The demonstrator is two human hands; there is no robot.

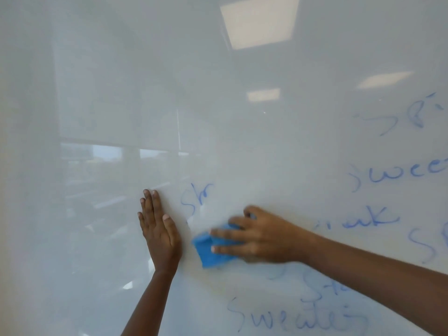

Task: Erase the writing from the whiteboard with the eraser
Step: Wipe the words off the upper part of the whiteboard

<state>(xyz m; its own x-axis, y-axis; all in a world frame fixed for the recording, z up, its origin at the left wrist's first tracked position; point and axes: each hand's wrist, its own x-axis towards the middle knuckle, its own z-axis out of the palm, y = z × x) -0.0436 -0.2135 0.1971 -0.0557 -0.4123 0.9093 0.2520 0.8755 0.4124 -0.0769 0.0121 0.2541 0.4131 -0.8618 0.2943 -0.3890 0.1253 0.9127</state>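
A glossy whiteboard (pixel 218 105) fills the view. Blue handwriting (pixel 397 175) covers its right side and lower part, and a short blue fragment (pixel 196 197) stands just above the hands. My right hand (pixel 257 236) presses a blue eraser (pixel 211 248) flat against the board, fingers spread over it; only the eraser's left end shows. A wiped, smeared patch lies around and above it. My left hand (pixel 158 234) rests flat on the board just left of the eraser, fingers pointing up, holding nothing.
The left half of the whiteboard carries no writing and shows reflections of windows (pixel 116 154) and ceiling lights (pixel 259 20). More blue words (pixel 291 318) run along the bottom, below my right forearm (pixel 375 267).
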